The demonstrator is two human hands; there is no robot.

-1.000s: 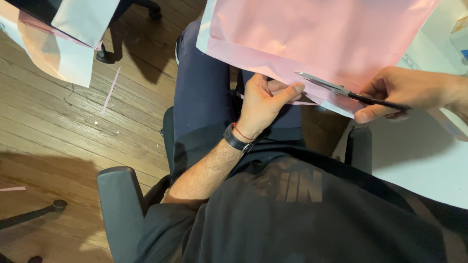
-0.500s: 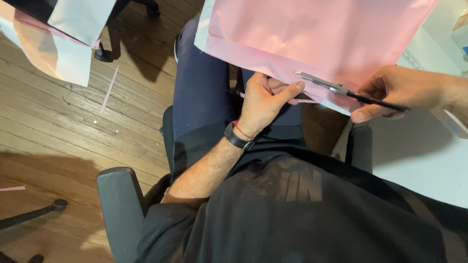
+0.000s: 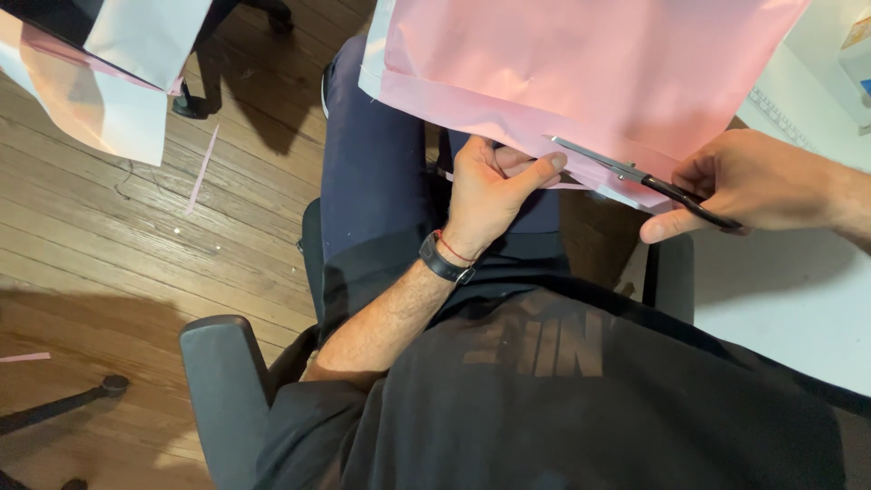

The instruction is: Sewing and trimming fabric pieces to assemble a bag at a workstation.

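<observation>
While our left hand (image 3: 494, 186) pinches the pink paper sheet (image 3: 581, 68) at its lower edge, our right hand (image 3: 758, 181) grips black-handled scissors (image 3: 635, 177), blades cutting along that edge.

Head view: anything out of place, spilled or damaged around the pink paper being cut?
Only scraps: a thin pink paper strip lies loose on the wooden floor, and another pink sliver near the left edge. The pink sheet looks intact; the left hand pinches its edge while the right hand works the scissors.
</observation>
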